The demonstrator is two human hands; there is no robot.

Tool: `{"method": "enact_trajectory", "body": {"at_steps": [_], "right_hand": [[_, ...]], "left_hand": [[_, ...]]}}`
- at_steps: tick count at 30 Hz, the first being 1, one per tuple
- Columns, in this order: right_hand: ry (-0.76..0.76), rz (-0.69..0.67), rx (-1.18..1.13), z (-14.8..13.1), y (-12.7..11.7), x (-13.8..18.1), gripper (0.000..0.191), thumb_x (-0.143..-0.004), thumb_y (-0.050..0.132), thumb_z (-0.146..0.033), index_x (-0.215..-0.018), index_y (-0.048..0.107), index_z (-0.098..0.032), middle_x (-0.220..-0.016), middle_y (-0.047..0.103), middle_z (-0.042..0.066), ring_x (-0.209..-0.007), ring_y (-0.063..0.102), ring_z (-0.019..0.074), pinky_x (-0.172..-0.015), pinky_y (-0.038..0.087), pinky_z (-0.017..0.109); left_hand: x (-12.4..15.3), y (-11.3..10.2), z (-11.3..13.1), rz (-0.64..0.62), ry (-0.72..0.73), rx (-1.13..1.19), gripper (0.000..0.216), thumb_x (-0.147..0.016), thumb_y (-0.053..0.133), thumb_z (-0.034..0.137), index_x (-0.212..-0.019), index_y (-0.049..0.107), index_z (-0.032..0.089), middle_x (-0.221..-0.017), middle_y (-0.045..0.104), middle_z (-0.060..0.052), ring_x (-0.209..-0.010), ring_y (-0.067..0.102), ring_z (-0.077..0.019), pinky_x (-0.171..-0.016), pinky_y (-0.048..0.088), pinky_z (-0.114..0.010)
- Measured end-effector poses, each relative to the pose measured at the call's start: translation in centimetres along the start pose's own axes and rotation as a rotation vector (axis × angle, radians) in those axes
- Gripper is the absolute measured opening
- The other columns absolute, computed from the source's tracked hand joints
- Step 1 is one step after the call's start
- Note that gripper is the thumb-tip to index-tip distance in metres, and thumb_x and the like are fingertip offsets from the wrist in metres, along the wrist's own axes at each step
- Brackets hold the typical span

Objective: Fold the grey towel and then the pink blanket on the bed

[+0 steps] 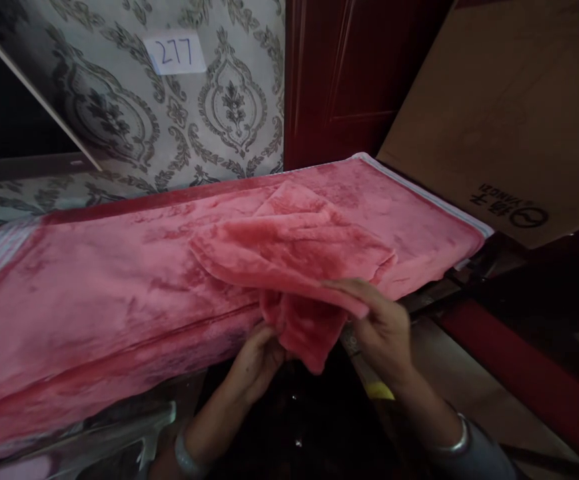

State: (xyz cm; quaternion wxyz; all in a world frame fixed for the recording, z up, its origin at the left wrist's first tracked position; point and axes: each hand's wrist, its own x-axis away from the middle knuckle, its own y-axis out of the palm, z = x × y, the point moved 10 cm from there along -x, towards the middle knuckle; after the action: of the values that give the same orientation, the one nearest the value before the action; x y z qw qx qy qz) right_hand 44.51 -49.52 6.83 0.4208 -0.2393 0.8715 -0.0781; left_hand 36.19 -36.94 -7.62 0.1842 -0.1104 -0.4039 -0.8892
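Note:
A folded, crumpled pink plush cloth (294, 247) lies across a pink plush cover (94, 280), and its near part hangs over the front edge. I cannot make out whether the cloth is a garment. My right hand (382, 330) pinches a raised edge at its right side, thumb on top and fingers beneath. Lower down, my left hand (259, 360) grips the hanging fold from the left, with its fingertips partly hidden behind the fabric. A bracelet shows on each wrist.
Behind the covered surface are patterned wallpaper with a paper marked 277 (175, 53) and a dark red door panel (344, 67). A big cardboard box (509, 113) leans at the right. A dark screen (14, 100) is at the left, and a clear plastic object (114, 433) at the lower left.

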Motion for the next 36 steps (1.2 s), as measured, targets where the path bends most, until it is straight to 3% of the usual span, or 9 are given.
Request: {"method": "enact_trajectory", "body": {"at_steps": [2,6,16,20,26,29,31,34,36], "right_hand": [[-0.095,-0.002,0.054,-1.0,-0.4,-0.7,0.036,-0.098,0.050,-0.014,-0.126,0.068,-0.029,-0.114,0.073,0.004,-0.107,0.068,0.0229,-0.095,0.056,0.042],[-0.249,-0.224,0.059,-1.5,2.5,1.1,0.050,-0.097,0.046,-0.007,-0.140,0.058,-0.030,-0.121,0.072,0.004,-0.110,0.068,0.0200,-0.097,0.057,0.042],[-0.121,-0.498,0.216,0.9,5.3,4.3,0.068,-0.093,0.059,-0.025,-0.156,0.034,-0.020,-0.147,0.053,0.012,-0.133,0.051,0.0285,-0.109,0.048,0.052],[-0.148,-0.425,0.172,1.6,5.6,3.5,0.059,-0.092,0.053,-0.013,-0.150,0.045,-0.021,-0.133,0.064,0.013,-0.120,0.060,0.0275,-0.097,0.055,0.047],[0.016,-0.423,-0.082,3.7,5.2,-1.4,0.027,-0.100,0.053,-0.034,-0.116,0.072,-0.023,-0.105,0.074,0.007,-0.096,0.069,0.0241,-0.081,0.059,0.037],[0.220,-0.073,0.063,9.0,-0.7,-9.0,0.025,-0.093,0.060,-0.038,-0.081,0.074,-0.022,-0.075,0.071,0.003,-0.079,0.069,0.0241,-0.069,0.059,0.034],[0.281,0.086,0.139,12.5,-6.2,-15.2,0.018,-0.091,0.063,-0.031,-0.082,0.072,-0.019,-0.071,0.067,0.002,-0.076,0.067,0.0225,-0.068,0.058,0.033],[0.421,0.538,0.238,17.4,-19.2,-22.0,0.010,-0.087,0.060,-0.014,-0.092,0.069,-0.012,-0.080,0.067,0.004,-0.077,0.065,0.0170,-0.070,0.054,0.028],[0.422,0.637,0.295,19.3,-25.8,-24.8,0.020,-0.091,0.050,-0.011,-0.102,0.066,-0.006,-0.092,0.067,0.010,-0.089,0.064,0.0190,-0.075,0.053,0.030]], "left_hand": [[0.0,0.6,0.7,-0.025,-0.006,0.064,0.020,-0.077,0.069,0.025,-0.093,0.069,0.013,-0.090,0.075,-0.007,-0.081,0.070,-0.0207,-0.083,0.057,-0.037],[-0.2,2.3,2.0,-0.123,0.025,0.057,0.018,-0.084,0.059,0.025,-0.088,0.070,0.012,-0.082,0.075,-0.008,-0.079,0.071,-0.0224,-0.084,0.057,-0.040],[-0.5,1.2,1.3,0.018,0.048,0.002,0.012,-0.075,0.071,0.027,-0.076,0.071,0.015,-0.073,0.071,-0.005,-0.069,0.065,-0.0186,-0.073,0.055,-0.032],[-0.5,0.6,2.1,0.051,0.130,-0.064,0.016,-0.071,0.076,0.030,-0.075,0.069,0.017,-0.078,0.070,-0.004,-0.081,0.065,-0.0202,-0.083,0.053,-0.034],[-0.2,0.2,6.5,0.044,0.254,-0.600,0.028,-0.075,0.074,0.038,-0.094,0.075,0.017,-0.097,0.074,-0.007,-0.095,0.065,-0.0236,-0.092,0.049,-0.036],[-0.1,0.0,11.1,0.137,0.493,-0.928,0.018,-0.076,0.074,0.037,-0.084,0.075,0.020,-0.089,0.073,-0.006,-0.090,0.064,-0.0233,-0.086,0.049,-0.033],[0.1,-0.4,13.8,0.237,0.664,-1.087,0.016,-0.077,0.072,0.037,-0.084,0.074,0.022,-0.088,0.073,-0.006,-0.088,0.064,-0.0243,-0.086,0.049,-0.034],[0.1,-0.5,16.0,0.339,0.884,-1.412,0.020,-0.083,0.063,0.037,-0.093,0.074,0.023,-0.094,0.075,-0.007,-0.093,0.066,-0.0256,-0.092,0.050,-0.038],[-0.3,-0.4,15.9,0.323,0.982,-1.648,0.027,-0.087,0.056,0.037,-0.103,0.073,0.022,-0.103,0.076,-0.008,-0.100,0.067,-0.0256,-0.096,0.050,-0.040]]}}
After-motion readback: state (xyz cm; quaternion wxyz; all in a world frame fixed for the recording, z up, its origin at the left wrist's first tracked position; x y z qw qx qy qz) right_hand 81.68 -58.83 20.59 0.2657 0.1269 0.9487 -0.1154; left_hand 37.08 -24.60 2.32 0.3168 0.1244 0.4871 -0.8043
